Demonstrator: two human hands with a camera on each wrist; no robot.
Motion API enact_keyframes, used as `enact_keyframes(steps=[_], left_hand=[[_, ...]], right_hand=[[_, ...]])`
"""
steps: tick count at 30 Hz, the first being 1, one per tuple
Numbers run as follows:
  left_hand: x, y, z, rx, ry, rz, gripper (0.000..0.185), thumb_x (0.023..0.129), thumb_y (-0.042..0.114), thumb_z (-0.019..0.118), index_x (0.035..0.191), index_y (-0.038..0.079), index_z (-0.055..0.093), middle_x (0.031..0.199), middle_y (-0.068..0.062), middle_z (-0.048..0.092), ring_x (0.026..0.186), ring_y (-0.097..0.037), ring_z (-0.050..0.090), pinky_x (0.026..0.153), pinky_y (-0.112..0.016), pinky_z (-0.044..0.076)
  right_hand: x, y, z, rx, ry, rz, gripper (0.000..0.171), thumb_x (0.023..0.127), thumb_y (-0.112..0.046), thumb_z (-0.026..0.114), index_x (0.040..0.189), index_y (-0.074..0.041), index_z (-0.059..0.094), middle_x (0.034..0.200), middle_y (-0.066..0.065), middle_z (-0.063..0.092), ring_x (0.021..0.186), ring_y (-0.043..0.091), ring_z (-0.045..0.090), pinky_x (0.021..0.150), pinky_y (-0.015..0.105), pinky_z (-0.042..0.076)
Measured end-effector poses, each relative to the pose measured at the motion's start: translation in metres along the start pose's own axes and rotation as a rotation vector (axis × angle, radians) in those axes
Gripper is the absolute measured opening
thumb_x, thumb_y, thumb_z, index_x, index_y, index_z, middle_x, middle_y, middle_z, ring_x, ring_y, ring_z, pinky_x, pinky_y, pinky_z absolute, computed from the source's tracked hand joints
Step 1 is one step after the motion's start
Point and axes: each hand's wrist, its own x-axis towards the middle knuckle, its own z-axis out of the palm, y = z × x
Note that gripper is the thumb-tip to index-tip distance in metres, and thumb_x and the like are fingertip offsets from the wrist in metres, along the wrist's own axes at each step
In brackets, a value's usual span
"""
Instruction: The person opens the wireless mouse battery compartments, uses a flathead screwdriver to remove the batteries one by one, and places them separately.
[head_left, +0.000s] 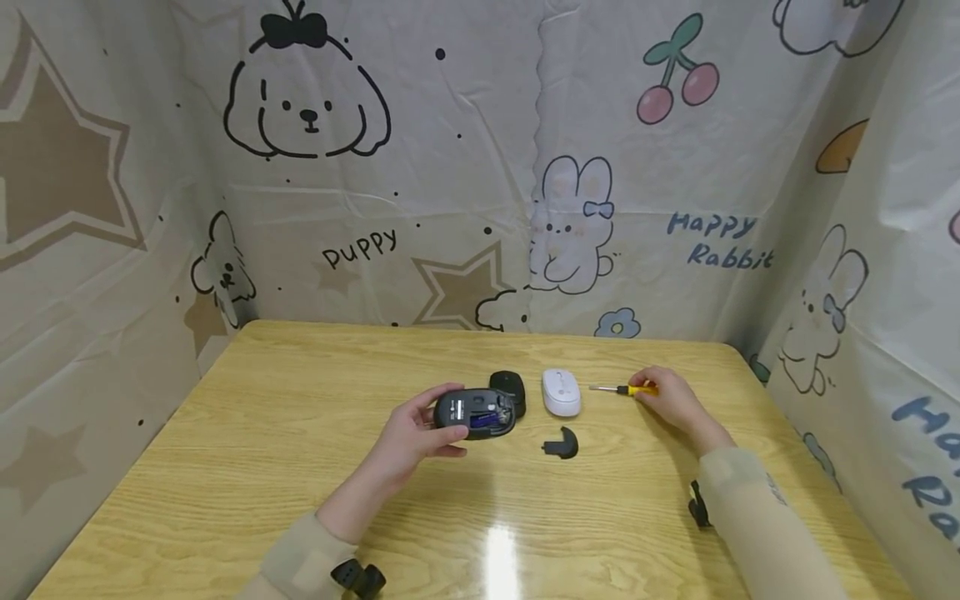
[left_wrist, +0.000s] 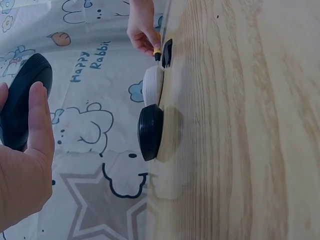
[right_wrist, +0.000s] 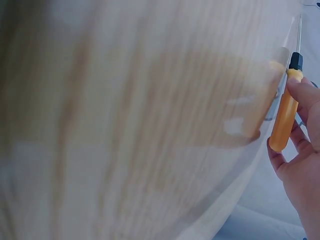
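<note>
My left hand (head_left: 412, 429) grips a black computer mouse (head_left: 457, 412), its underside turned up toward the head camera. The battery bay is uncovered and shows a dark blue battery (head_left: 484, 421). In the left wrist view the same mouse (left_wrist: 25, 95) sits between thumb and fingers. Over on the right, my right hand (head_left: 671, 398) pinches a screwdriver (head_left: 643, 390) by its yellow-orange handle, the shaft pointing left. The right wrist view shows the screwdriver handle (right_wrist: 286, 112) between thumb and fingers. On the table lies a black curved cover piece (head_left: 562, 444) with a tab.
A white mouse (head_left: 562, 392) stands on the wooden table (head_left: 300, 483), between the screwdriver and a second black mouse (head_left: 510, 385). That black mouse is partly hidden behind the held one. Printed cloth (head_left: 450, 167) hangs behind the table and at both sides.
</note>
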Motion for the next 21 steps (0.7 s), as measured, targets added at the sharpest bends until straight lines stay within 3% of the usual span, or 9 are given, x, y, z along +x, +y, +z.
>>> enact_keyframes(steps=[14,21], left_hand=[[0.002,0.001,0.001,0.002,0.035,-0.009,0.065,0.078,0.001,0.074,0.136,0.013,0.048,0.133,-0.024,0.046,0.102,-0.027,0.062,0.078,-0.046,0.056],[0.000,0.004,0.002,-0.002,0.034,-0.011,0.065,0.078,0.000,0.073,0.137,0.012,0.048,0.134,-0.023,0.046,0.101,-0.027,0.062,0.079,-0.046,0.056]], right_hand=[[-0.005,-0.008,-0.006,0.020,-0.001,-0.010,0.023,0.083,0.001,0.065,0.105,0.000,0.064,0.104,0.018,0.065,0.100,0.037,0.056,0.091,0.054,0.043],[-0.005,-0.032,-0.019,0.025,0.034,-0.059,0.025,0.083,0.001,0.066,0.108,-0.001,0.064,0.107,0.019,0.063,0.099,0.037,0.056,0.086,0.058,0.044]])
